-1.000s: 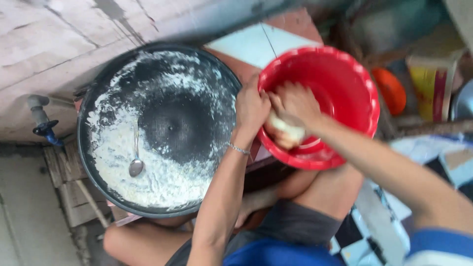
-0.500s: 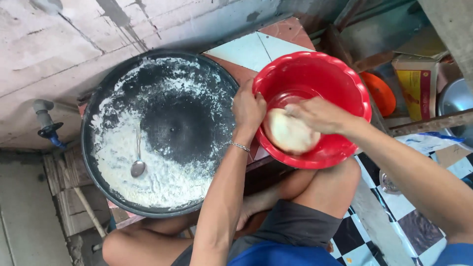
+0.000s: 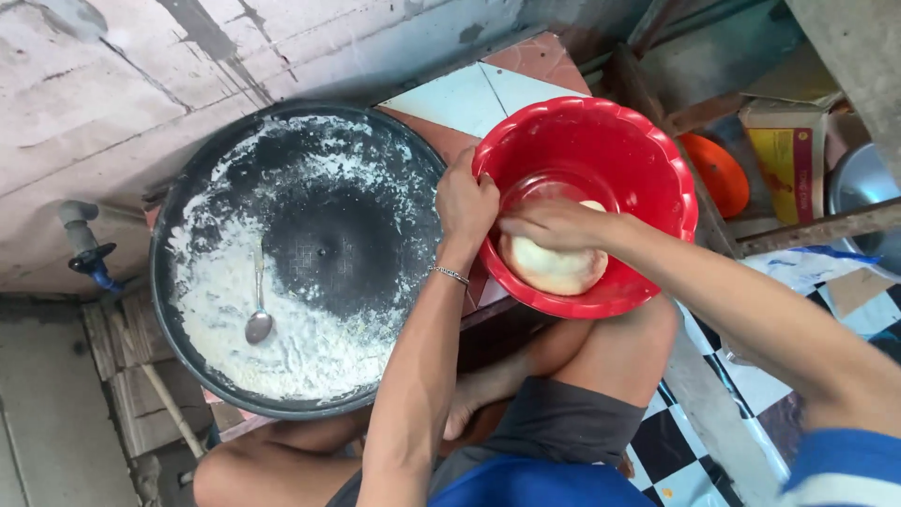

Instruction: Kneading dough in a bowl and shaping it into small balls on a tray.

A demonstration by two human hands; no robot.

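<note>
A red plastic bowl [image 3: 619, 150] rests tilted on my knee and holds a pale ball of dough [image 3: 554, 270]. My left hand [image 3: 466, 202] grips the bowl's near-left rim. Pressed flat on top of the dough, my right hand [image 3: 549, 225] has its fingers pointing left. To the left lies a wide black round pan [image 3: 319, 202] dusted with white flour, and a metal spoon [image 3: 257, 314] lies in the flour at its lower left.
Coloured tiles [image 3: 469, 99] sit under the pan and bowl. A pipe with a blue tap [image 3: 89, 253] juts from the wall at left. At right are an orange lid [image 3: 718, 174], a yellow box [image 3: 793, 160], a metal bowl [image 3: 863, 202] and a checkered floor [image 3: 694, 460].
The dough has gone from a small lump in my right hand to a rounded ball lying in the bowl, with my right hand now pressing on top. My left hand stays on the rim.
</note>
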